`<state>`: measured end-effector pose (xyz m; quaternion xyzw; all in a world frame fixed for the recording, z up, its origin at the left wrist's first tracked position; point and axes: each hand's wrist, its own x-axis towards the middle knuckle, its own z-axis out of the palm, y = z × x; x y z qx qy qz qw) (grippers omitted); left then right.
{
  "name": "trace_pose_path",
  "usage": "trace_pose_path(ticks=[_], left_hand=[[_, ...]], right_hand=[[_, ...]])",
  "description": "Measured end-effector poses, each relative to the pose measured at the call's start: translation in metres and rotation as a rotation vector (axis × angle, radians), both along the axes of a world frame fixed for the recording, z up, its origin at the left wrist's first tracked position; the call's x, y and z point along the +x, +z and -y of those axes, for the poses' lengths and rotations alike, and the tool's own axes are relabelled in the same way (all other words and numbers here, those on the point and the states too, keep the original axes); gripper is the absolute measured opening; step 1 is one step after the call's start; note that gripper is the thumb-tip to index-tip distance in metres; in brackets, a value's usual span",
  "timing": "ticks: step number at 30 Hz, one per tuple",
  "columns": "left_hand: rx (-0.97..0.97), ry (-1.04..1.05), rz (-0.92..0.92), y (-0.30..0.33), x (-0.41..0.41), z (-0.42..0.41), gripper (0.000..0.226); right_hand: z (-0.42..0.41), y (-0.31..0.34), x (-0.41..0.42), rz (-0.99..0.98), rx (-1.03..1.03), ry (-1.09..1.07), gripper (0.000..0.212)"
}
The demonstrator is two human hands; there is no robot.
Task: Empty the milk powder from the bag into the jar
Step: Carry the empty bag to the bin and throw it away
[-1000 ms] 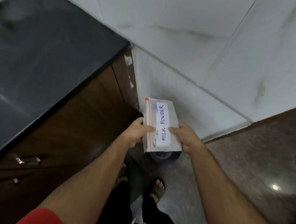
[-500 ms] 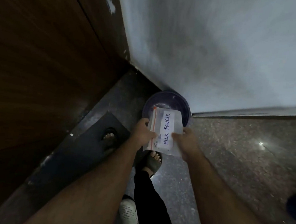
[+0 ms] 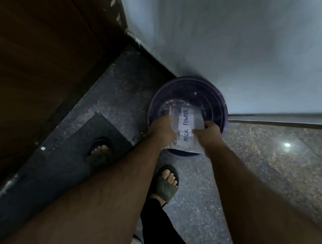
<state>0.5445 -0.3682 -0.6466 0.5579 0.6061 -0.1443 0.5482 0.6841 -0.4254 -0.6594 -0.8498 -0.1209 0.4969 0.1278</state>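
A clear zip bag [image 3: 185, 128] with a white label reading "MILK POWDER" and a red seal strip is held flat over a round dark purple bin [image 3: 214, 101] on the floor. My left hand [image 3: 162, 129] grips the bag's left edge. Its right edge is pinched by my right hand [image 3: 209, 133]. The bag looks nearly flat; I cannot tell what is inside. No jar is in view.
The bin stands in the corner against a pale tiled wall [image 3: 244, 41]. A dark wooden cabinet [image 3: 33, 58] runs along the left with a dark mat [image 3: 68, 161] at its foot. My sandalled feet [image 3: 166, 184] stand on the speckled stone floor [image 3: 270, 173].
The view dropped from the counter down to the floor corner. Both hands carried the bag downward and now hold it lower, right over the bin's opening.
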Motion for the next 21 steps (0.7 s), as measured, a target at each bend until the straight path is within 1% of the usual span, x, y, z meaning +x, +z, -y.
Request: trace_pose_path(ticks=[2, 5, 7, 10, 13, 16, 18, 21], left_hand=[[0.01, -0.042, 0.008, -0.012, 0.002, -0.001, 0.045], [0.019, -0.106, 0.019, -0.014, 0.004, 0.002, 0.041], [0.034, -0.128, 0.02, -0.002, 0.002, 0.006, 0.042], [0.058, -0.148, 0.021, 0.029, -0.008, 0.008, 0.041], [0.09, -0.163, 0.018, 0.082, -0.023, -0.001, 0.043], [0.166, -0.162, 0.021, 0.151, -0.036, -0.016, 0.04], [0.213, -0.166, 0.028, 0.201, -0.048, -0.024, 0.045], [0.282, -0.183, 0.065, 0.285, -0.066, -0.04, 0.055]], right_hand=[[-0.005, -0.016, 0.005, 0.043, -0.024, 0.049, 0.045], [-0.005, -0.021, 0.008, 0.154, -0.101, 0.231, 0.05], [0.0, -0.012, 0.007, 0.213, -0.115, 0.327, 0.051], [0.006, 0.017, 0.0, 0.229, -0.09, 0.415, 0.047], [0.002, 0.066, -0.009, 0.242, -0.05, 0.511, 0.043], [-0.012, 0.133, -0.019, 0.222, 0.006, 0.576, 0.046], [-0.026, 0.186, -0.027, 0.221, 0.071, 0.631, 0.047], [-0.05, 0.278, -0.043, 0.214, 0.206, 0.715, 0.04]])
